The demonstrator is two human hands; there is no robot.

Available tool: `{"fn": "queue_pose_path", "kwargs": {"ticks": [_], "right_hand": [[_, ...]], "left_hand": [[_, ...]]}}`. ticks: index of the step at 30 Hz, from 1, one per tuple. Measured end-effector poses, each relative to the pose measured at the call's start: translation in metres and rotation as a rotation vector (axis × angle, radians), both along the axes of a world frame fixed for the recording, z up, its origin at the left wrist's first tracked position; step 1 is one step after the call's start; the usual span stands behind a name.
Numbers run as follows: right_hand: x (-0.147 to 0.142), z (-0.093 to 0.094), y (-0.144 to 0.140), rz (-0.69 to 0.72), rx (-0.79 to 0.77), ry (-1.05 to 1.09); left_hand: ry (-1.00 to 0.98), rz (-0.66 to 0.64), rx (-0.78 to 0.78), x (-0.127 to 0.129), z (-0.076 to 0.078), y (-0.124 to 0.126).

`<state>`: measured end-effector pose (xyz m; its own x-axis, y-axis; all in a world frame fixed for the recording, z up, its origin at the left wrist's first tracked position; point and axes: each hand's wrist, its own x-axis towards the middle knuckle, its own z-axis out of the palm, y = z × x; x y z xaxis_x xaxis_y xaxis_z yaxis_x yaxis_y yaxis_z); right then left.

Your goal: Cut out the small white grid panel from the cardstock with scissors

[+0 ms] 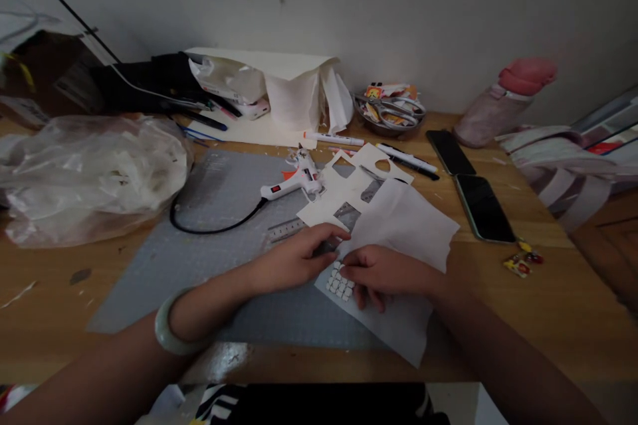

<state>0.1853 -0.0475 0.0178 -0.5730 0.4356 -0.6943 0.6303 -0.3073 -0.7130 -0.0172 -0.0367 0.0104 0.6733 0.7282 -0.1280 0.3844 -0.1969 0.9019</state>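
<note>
Small white square tiles (339, 287) lie in a tight block on a thin white paper sheet (403, 219). My right hand (386, 271) rests over the sheet with thumb and forefinger pinched at the block's upper right edge. What is between those fingertips, if anything, is too small to tell. Just left of the tiles is my left hand (304, 255), its thumb and forefinger apart and reaching toward the sheet's edge. A cut-out white card (323, 204) with square and round holes lies beyond both hands, partly under the sheet.
A white glue gun (294, 182) with a black cord lies on the grey cutting mat (209, 272). Around it are a ruler (286, 230), markers (333, 139), a bowl with scissors (389, 113), two phones (483, 209), a pink-lidded bottle (498, 109) and a plastic bag (100, 176).
</note>
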Motion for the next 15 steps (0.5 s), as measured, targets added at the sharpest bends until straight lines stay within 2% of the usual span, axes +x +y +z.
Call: {"fn": "queue_pose_path", "kwargs": {"ticks": [10, 15], "right_hand": [[0.000, 0.002, -0.001, -0.002, 0.008, -0.005], [-0.002, 0.002, -0.005, -0.037, 0.041, -0.017]], "left_hand": [[-0.119, 0.070, -0.369, -0.001, -0.002, 0.011], [-0.064, 0.020, -0.494, -0.008, 0.004, 0.018]]}}
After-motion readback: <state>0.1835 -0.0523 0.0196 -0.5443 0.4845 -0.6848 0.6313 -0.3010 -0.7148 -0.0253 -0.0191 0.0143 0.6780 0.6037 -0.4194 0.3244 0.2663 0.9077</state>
